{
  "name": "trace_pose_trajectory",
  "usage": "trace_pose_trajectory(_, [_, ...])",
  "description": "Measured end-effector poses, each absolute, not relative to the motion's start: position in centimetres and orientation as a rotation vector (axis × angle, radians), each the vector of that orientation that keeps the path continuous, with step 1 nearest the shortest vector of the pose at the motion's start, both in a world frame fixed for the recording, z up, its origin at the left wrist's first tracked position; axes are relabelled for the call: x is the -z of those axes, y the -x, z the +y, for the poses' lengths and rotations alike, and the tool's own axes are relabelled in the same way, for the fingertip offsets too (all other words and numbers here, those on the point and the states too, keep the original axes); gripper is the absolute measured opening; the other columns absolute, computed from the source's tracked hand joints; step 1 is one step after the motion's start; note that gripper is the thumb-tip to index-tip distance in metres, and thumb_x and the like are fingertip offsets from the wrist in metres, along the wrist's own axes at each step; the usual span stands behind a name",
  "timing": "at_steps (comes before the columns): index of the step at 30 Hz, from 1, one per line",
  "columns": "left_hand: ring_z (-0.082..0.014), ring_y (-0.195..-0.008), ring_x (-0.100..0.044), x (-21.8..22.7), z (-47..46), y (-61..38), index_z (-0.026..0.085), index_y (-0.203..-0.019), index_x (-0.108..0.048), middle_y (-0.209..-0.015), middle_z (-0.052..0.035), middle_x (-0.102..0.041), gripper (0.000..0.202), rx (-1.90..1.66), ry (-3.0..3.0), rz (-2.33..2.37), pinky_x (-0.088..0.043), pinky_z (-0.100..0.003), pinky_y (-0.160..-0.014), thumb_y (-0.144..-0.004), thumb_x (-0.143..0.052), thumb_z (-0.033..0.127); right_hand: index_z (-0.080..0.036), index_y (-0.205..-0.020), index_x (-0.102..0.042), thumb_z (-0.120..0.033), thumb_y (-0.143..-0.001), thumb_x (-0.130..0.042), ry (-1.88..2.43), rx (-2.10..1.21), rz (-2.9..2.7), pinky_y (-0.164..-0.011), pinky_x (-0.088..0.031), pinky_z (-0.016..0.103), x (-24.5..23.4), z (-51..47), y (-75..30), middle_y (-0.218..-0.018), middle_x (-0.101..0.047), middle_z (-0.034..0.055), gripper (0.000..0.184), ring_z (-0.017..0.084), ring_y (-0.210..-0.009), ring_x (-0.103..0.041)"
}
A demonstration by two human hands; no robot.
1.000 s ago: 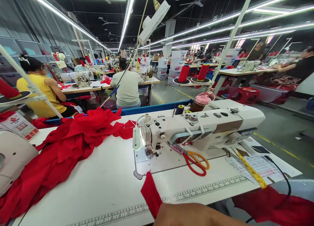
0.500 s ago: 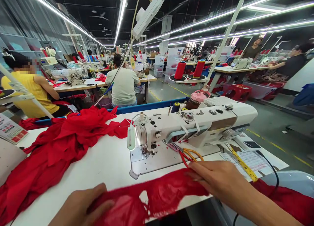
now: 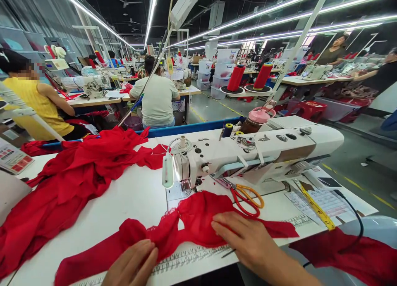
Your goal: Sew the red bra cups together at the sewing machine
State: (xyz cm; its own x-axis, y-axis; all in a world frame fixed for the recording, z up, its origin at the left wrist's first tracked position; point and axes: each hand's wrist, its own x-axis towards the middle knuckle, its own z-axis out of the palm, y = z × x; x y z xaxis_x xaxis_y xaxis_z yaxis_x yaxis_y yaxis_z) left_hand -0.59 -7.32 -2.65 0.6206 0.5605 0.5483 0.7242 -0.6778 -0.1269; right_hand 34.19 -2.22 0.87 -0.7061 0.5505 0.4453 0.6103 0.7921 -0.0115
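A red bra (image 3: 201, 220) with lace trim lies spread on the white table, just in front of the sewing machine (image 3: 248, 153). My left hand (image 3: 132, 263) rests on its left side at the lower edge, fingers extended close together and thumb apart. On the right cup my right hand (image 3: 240, 238) lies flat with fingers stretched out, covering part of it. Behind that hand, scissors (image 3: 248, 199) with red and orange handles lie by the machine base. The needle area is partly hidden behind the bra.
A heap of red fabric (image 3: 77, 178) covers the table's left side. A ruler strip (image 3: 192, 255) runs along the front edge. To the right are a yellow tape measure (image 3: 316, 207), papers (image 3: 328, 201) and red cloth (image 3: 347, 253). People sit at machines beyond.
The bra, earlier raised and blurred between both hands at the front edge, now lies spread nearer the machine. My hands have flattened on it, and the scissors show more fully.
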Motion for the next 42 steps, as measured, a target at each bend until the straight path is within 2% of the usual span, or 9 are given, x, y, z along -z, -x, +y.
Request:
trace_pose_trajectory(3, [-0.0201,-0.115,-0.068,3.8,-5.4,-3.5,0.015,-0.116,-0.070,-0.113,-0.0094,-0.076,0.032,0.845,2.545,-0.939,-0.055,-0.029,-0.102,-0.100,-0.043,0.009,-0.017,-0.117,-0.064,-0.009,-0.100,-0.042,0.746,0.007,-2.601,-0.074,-0.058,0.025,0.3,-0.9,-30.5,-0.116,-0.072,0.0092,0.029,0.018,-0.108,-0.065])
trace_pose_trajectory(10, [-0.0425,-0.134,-0.050,6.1,-4.0,-4.2,0.027,-0.140,-0.058,-0.144,-0.0129,-0.058,0.047,0.553,2.500,-1.244,-0.052,-0.064,-0.098,-0.094,-0.063,0.029,-0.019,-0.125,-0.064,-0.021,-0.100,-0.052,1.035,-0.022,-2.535,-0.077,-0.062,0.030,3.7,-0.7,-29.2,-0.124,-0.070,0.0122,0.027,0.025,-0.117,-0.064])
trace_pose_trajectory(15, [-0.0275,-0.123,-0.060,5.6,-3.7,-5.4,0.015,-0.125,-0.068,-0.127,-0.0105,-0.070,0.032,0.785,2.470,-1.173,-0.050,-0.041,-0.106,-0.094,-0.060,0.013,-0.018,-0.115,-0.066,-0.012,-0.100,-0.047,0.923,-0.153,-2.499,-0.077,-0.061,0.027,2.5,0.0,-28.7,-0.116,-0.072,0.0094,0.025,0.020,-0.111,-0.065])
trace_pose_trajectory(21, [-0.0259,-0.116,-0.064,5.9,-3.5,-5.9,0.015,-0.122,-0.069,-0.124,-0.0106,-0.071,0.047,0.786,2.401,-1.219,-0.050,-0.042,-0.100,-0.093,-0.036,-0.003,-0.018,-0.113,-0.066,-0.022,-0.100,-0.055,0.841,-0.348,-2.473,-0.082,-0.061,0.030,3.0,1.3,-28.7,-0.118,-0.071,0.0082,0.018,0.022,-0.112,-0.064])
trace_pose_trajectory(27, [-0.0221,-0.105,-0.064,4.9,-3.5,-7.0,0.018,-0.118,-0.070,-0.107,-0.0050,-0.074,0.025,0.896,2.462,-1.317,-0.037,-0.040,-0.110,-0.100,-0.054,0.022,-0.017,-0.111,-0.067,-0.013,-0.100,-0.049,0.864,-0.323,-2.335,-0.084,-0.059,0.032,3.0,1.6,-28.8,-0.109,-0.072,0.0084,0.021,0.020,-0.101,-0.064])
trace_pose_trajectory(31, [-0.0217,-0.096,-0.064,6.2,-3.2,-8.7,0.019,-0.110,-0.073,-0.096,-0.0042,-0.074,0.032,0.990,2.419,-1.444,-0.025,-0.048,-0.118,-0.103,-0.049,0.039,-0.017,-0.110,-0.067,-0.012,-0.098,-0.050,0.840,-0.375,-2.326,-0.082,-0.059,0.032,3.4,2.0,-28.1,-0.107,-0.073,0.0078,0.021,0.021,-0.100,-0.063])
trace_pose_trajectory(35, [-0.0244,-0.103,-0.065,7.0,-3.6,-8.8,0.019,-0.109,-0.073,-0.100,-0.0056,-0.075,0.032,0.976,2.368,-1.389,-0.015,-0.055,-0.122,-0.103,-0.049,0.040,-0.019,-0.114,-0.067,-0.012,-0.097,-0.054,0.813,-0.482,-2.401,-0.084,-0.059,0.033,3.6,2.4,-28.1,-0.115,-0.072,0.0058,0.022,0.022,-0.104,-0.062])
trace_pose_trajectory(38, [-0.0236,-0.106,-0.065,6.2,-3.7,-8.0,0.017,-0.115,-0.070,-0.107,-0.0075,-0.073,0.028,1.019,2.425,-1.388,-0.034,-0.045,-0.115,-0.103,-0.050,0.032,-0.020,-0.120,-0.066,-0.020,-0.096,-0.063,0.824,-0.543,-2.413,-0.086,-0.058,0.035,3.2,2.5,-28.5,-0.119,-0.072,0.0060,0.024,0.024,-0.108,-0.061])
trace_pose_trajectory(42, [-0.0168,-0.101,-0.067,4.4,-2.6,-6.9,0.015,-0.121,-0.063,-0.109,-0.0097,-0.069,0.032,1.009,2.664,-1.436,-0.055,-0.024,-0.085,-0.101,-0.040,0.007,-0.018,-0.117,-0.067,-0.021,-0.097,-0.063,0.765,-0.560,-2.310,-0.088,-0.057,0.035,2.7,2.9,-28.5,-0.111,-0.073,0.0070,0.021,0.022,-0.103,-0.064])
